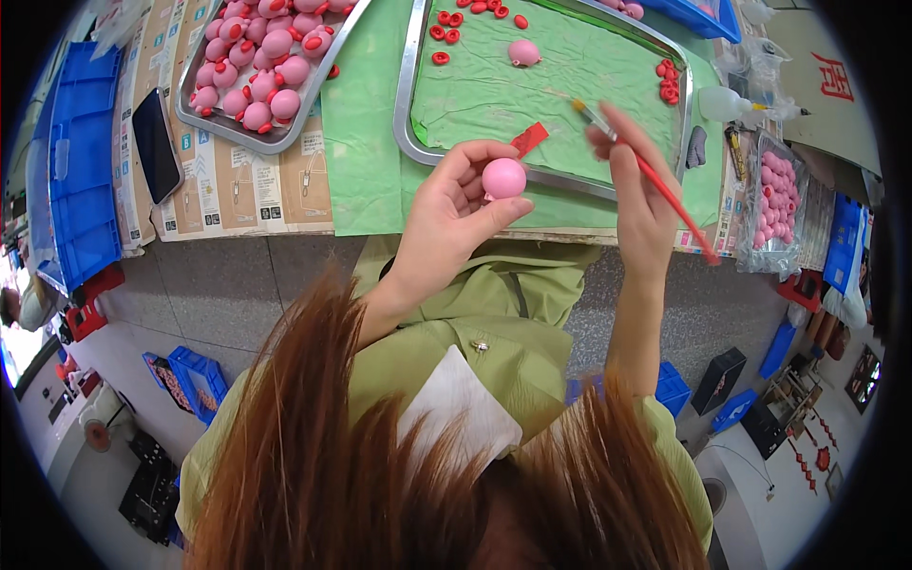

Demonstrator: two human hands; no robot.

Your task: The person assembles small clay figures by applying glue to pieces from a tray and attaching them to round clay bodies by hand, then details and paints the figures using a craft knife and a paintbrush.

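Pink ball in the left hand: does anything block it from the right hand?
Nothing visible blocks the straight path from the right hand, which holds a brush, to the pink ball in the left hand. A red strip shows just above that path in the picture.

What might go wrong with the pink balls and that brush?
The pink ball in the left hand is round, so it might slip out and roll away.

The brush in the right hand has its tip over the green sheet; if it's wet, which I can't tell, it could drip there.

The loose ball in the tray might roll if the tray got bumped.
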